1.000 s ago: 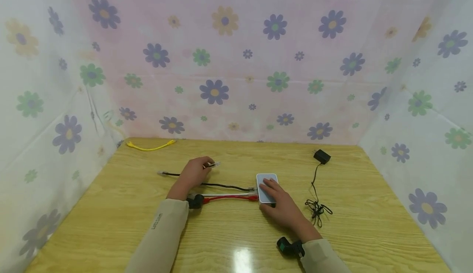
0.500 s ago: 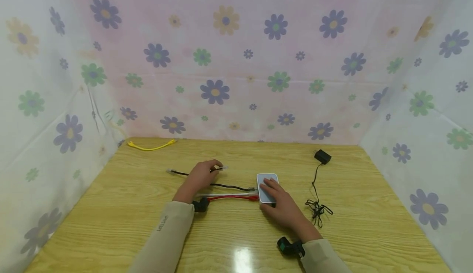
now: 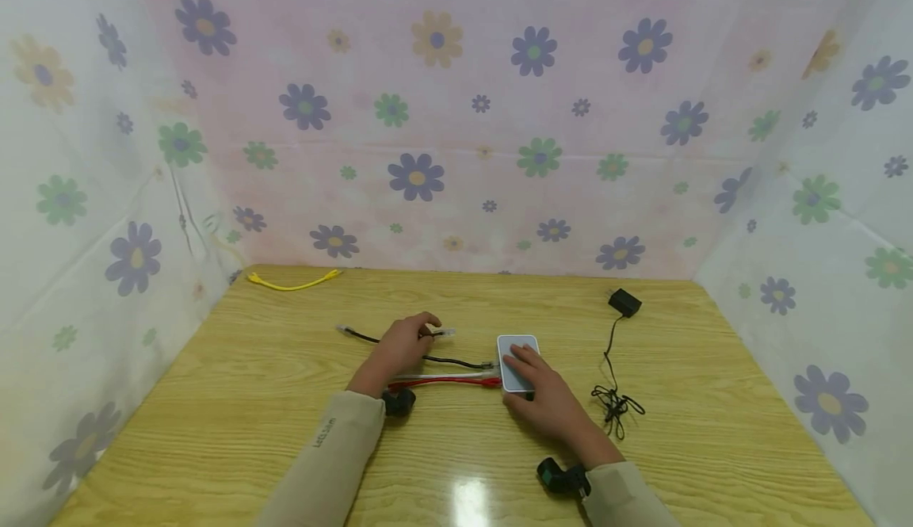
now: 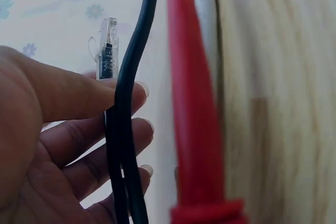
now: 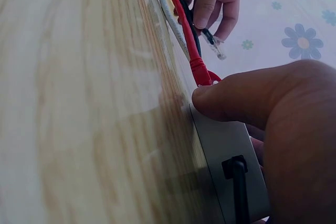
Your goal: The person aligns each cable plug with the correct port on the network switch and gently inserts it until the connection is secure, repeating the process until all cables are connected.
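Observation:
My left hand point(image 3: 403, 345) pinches a black network cable point(image 4: 109, 124) between thumb and fingers, just behind its clear plug point(image 4: 108, 35). The cable's other plug point(image 3: 344, 328) lies to the left of the hand. My right hand point(image 3: 545, 400) holds a small white network switch point(image 3: 508, 342), fingers over its grey top and thumb at its near edge. From the switch's left side run a second black cable point(image 3: 456, 364), a white cable point(image 3: 445, 376) and a red cable point(image 3: 449, 381). The held plug is apart from the switch, to its left. A black power lead point(image 5: 240, 187) enters the switch's near side.
A yellow network cable point(image 3: 292, 286) lies at the table's back left. At the right sits a black power adapter point(image 3: 624, 303) with a tangled cord point(image 3: 615, 408). Flower-patterned cloth point(image 3: 456, 115) walls in the wooden table point(image 3: 214, 416) at the back and sides.
My left hand has moved right, closer to the switch, bringing the black cable along; its trailing end has slid right too. The right hand stays on the switch.

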